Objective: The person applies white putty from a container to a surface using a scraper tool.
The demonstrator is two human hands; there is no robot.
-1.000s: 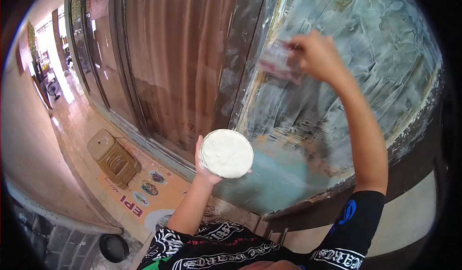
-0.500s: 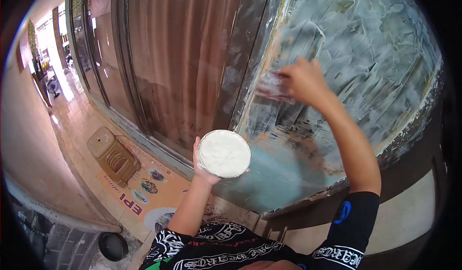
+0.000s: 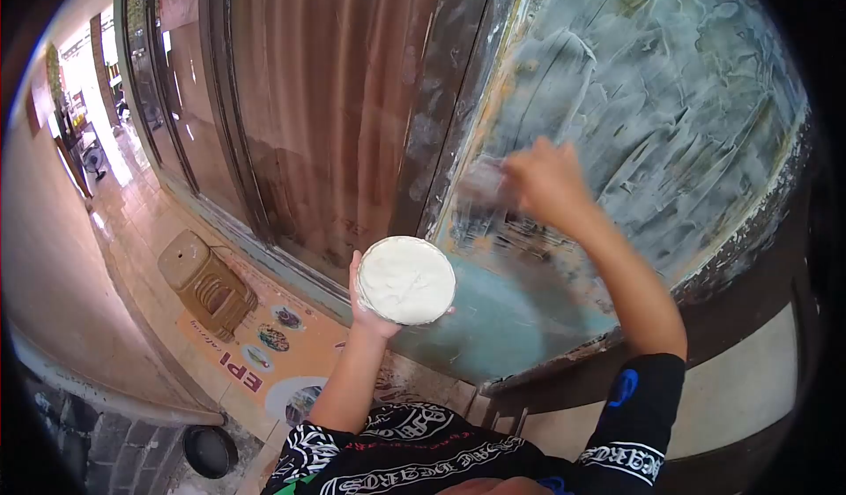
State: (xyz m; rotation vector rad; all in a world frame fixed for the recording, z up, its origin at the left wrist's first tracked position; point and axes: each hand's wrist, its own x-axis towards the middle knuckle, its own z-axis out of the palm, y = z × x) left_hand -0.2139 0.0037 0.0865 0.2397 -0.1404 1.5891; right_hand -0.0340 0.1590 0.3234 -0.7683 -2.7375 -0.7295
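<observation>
putty being spread across a teal panel

head view: a person is standing close to a weathered teal panel (image 3: 670, 98) that is streaked with pale, wet-looking swipes. the right hand (image 3: 542, 182) is pressing a flat scraper (image 3: 483, 186) against the panel near its left edge, beside a dark door frame (image 3: 441, 116). the fingers of that hand are closing around the scraper's handle end; the tool is blurring with motion, so its exact grip is hard to make out. a second ago the scraper was higher up the panel, and it has been coming down since in one long stroke, which suggests a smoothing pass is under way and is reaching the lower part of the coated area. the scraper's long axis is lying roughly level, its blade pointing left, toward the frame.

the left hand (image 3: 370, 305) is cupping a round tub (image 3: 406, 280) from below, fingers wrapping its far rim. the tub is sitting upright, its open mouth facing the camera, filled with white paste. it is hovering in front of the panel's lower left corner, well apart from the scraper.

below, a tan plastic stool (image 3: 204, 285) is standing on a floor (image 3: 132, 213) with a printed mat (image 3: 264, 354).
</observation>
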